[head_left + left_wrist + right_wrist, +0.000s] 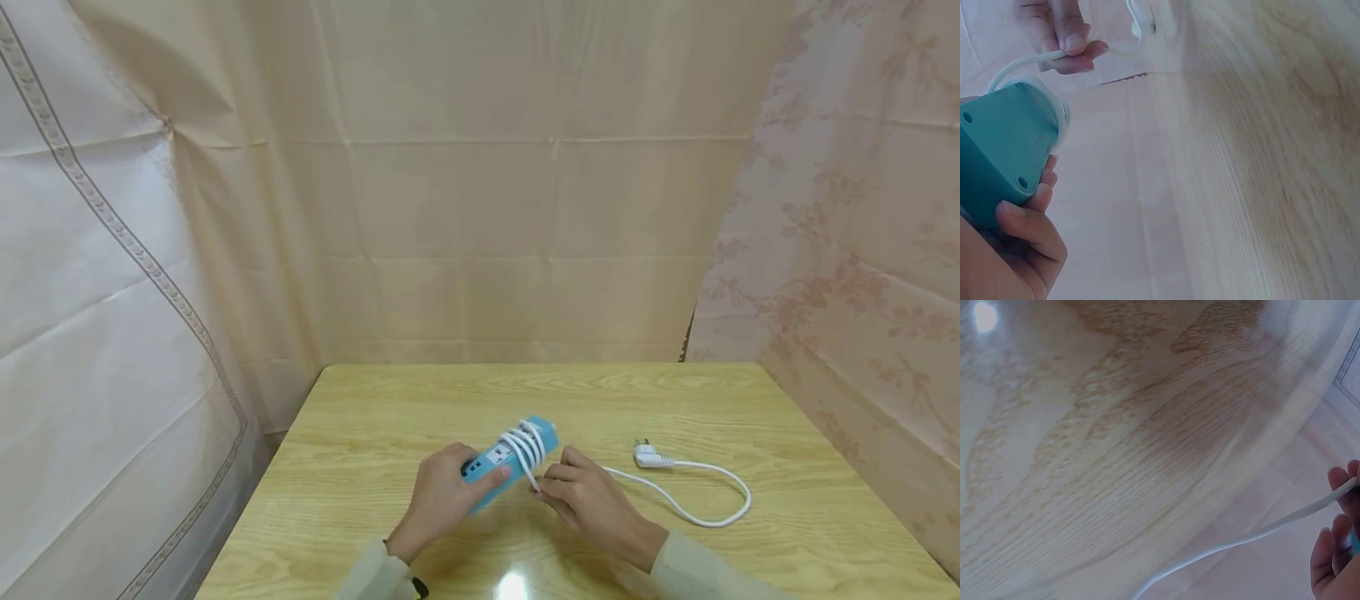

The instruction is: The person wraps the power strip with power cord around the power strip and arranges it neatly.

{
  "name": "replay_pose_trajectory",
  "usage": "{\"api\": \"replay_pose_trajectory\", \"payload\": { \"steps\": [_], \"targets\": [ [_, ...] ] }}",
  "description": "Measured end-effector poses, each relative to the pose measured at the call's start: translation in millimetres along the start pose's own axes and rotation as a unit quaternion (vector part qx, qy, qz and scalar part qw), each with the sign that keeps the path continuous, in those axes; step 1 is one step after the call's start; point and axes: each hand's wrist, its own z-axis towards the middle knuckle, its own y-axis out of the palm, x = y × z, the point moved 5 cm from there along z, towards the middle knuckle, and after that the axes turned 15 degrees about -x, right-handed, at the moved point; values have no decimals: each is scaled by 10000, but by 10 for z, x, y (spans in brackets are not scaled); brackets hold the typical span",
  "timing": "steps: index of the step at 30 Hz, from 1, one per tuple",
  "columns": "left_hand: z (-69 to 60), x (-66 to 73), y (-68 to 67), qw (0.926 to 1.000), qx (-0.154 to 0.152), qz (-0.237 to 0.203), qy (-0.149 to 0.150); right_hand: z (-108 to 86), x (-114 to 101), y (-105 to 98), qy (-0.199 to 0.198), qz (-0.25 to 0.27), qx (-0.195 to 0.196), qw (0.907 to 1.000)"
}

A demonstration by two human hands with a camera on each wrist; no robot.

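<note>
A blue power strip (491, 471) is tilted above the table, with white cord (525, 444) wound several times around its far end. The left hand (442, 492) grips the near end, thumb across the side; in the left wrist view its fingers (1032, 231) curl round the blue body (1013, 140). Close to the wound end, the right hand (592, 504) pinches the cord between thumb and fingers, also visible in the left wrist view (1063, 37). From there the cord (1235, 540) runs off to the right, ending in a white plug (651, 456) on the table.
The wooden table (390, 408) has a bright reflection near its front edge. Beige cloth (510, 208) hangs behind it, a white cloth (97, 333) at the left and a floral cloth (862, 292) at the right. The cord's loose loop (738, 500) lies on the table's right side.
</note>
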Motion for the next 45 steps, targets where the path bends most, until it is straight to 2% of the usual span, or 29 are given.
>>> {"api": "replay_pose_trajectory", "payload": {
  "steps": [5,13,17,25,33,40,45],
  "targets": [
    [-11,24,18,9998,-141,-157,-16,4,-5,2,-13,22,-27,10000],
    [-35,50,2,9983,-357,-460,97,7,39,10,228,421,-236,9986],
    [-41,40,-4,9971,-432,-588,199,10,55,9,264,469,-176,9984],
    [-49,14,7,9940,-521,-904,315,21,69,-5,78,370,7,9993],
    [-64,9,16,9884,-623,-1316,429,33,72,-15,-171,474,-31,9987],
    [-56,76,30,9801,-819,-1691,636,47,54,-25,-183,730,33,9972],
    [-62,98,25,9772,-886,-1808,675,62,53,-50,-114,785,3,9969]
  ]
}}
